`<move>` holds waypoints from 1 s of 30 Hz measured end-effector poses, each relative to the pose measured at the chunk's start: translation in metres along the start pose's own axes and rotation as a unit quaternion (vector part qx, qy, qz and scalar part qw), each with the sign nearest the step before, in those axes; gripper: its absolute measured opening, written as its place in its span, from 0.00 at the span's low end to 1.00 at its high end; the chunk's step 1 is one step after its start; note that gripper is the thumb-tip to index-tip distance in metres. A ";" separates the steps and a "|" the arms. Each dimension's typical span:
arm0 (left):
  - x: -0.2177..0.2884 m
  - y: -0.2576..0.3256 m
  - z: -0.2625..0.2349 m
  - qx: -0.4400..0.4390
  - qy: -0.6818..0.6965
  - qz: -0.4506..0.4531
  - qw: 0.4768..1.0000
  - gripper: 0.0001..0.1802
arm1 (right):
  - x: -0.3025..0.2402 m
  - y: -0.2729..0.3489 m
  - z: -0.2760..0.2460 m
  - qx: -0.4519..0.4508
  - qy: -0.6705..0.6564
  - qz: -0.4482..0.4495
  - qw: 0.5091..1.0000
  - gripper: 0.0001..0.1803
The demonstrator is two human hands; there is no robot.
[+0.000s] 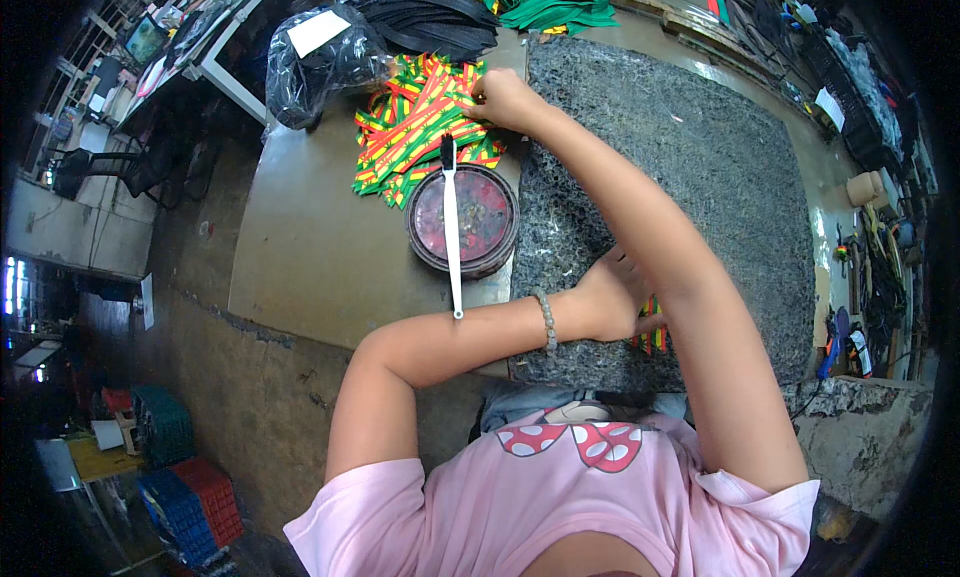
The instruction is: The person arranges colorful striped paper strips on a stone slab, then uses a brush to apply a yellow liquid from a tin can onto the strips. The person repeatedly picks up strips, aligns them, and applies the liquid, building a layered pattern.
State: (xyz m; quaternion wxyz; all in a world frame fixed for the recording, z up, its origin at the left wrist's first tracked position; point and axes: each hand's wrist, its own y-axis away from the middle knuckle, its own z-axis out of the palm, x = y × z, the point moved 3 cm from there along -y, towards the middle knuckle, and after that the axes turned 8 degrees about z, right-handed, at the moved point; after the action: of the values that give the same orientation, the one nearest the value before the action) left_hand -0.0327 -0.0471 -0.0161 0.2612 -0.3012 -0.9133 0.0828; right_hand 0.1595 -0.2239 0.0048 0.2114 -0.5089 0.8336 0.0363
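Observation:
A heap of red, yellow and green striped fabric strips (420,137) lies on the table beyond a round dark tub (430,217). My right hand (505,99) reaches across to the heap's right edge, fingers curled in on a strip there. Over the dark mottled mat, my left hand (610,299), with a beaded bracelet on its wrist, lies by more striped strips (650,335), its thumb across them. My right forearm covers most of the left fingers. A white-handled brush with black bristles (452,227) rests across the tub's clear top, its handle end by my left forearm.
The dark mottled mat (720,187) covers the right part of the table (300,237). At the back are a black plastic bag with a white paper (315,72), black straps (430,22) and green strips (560,7). Tools (845,342) lie at the right edge; crates (190,497) stand lower left.

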 end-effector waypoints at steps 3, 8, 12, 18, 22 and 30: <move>0.000 -0.001 0.000 0.024 -0.011 0.008 1.000 0.41 | 0.004 0.000 0.003 0.005 -0.021 0.006 1.000 0.18; -0.002 -0.001 0.006 0.006 -0.027 0.003 1.000 0.39 | 0.006 0.002 -0.001 -0.017 -0.043 0.013 0.999 0.17; -0.002 -0.001 0.003 0.052 -0.018 0.012 0.998 0.38 | 0.002 0.006 -0.009 -0.003 -0.028 -0.026 0.999 0.18; -0.003 -0.003 0.001 0.007 -0.054 0.018 0.998 0.45 | 0.008 0.018 -0.034 0.017 -0.086 -0.008 0.996 0.20; -0.003 -0.005 0.001 0.016 -0.104 0.020 0.994 0.45 | 0.014 0.046 -0.075 0.120 -0.073 -0.024 0.990 0.17; -0.001 -0.004 -0.005 0.008 -0.109 0.024 0.994 0.45 | 0.019 0.240 -0.208 0.218 -0.132 -0.077 0.964 0.13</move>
State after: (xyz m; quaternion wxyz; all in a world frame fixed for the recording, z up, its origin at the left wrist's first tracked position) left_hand -0.0317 -0.0510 -0.0113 0.1608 -0.3104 -0.9281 0.1284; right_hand -0.1203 -0.1820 0.1489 0.4275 -0.5038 0.7444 -0.0960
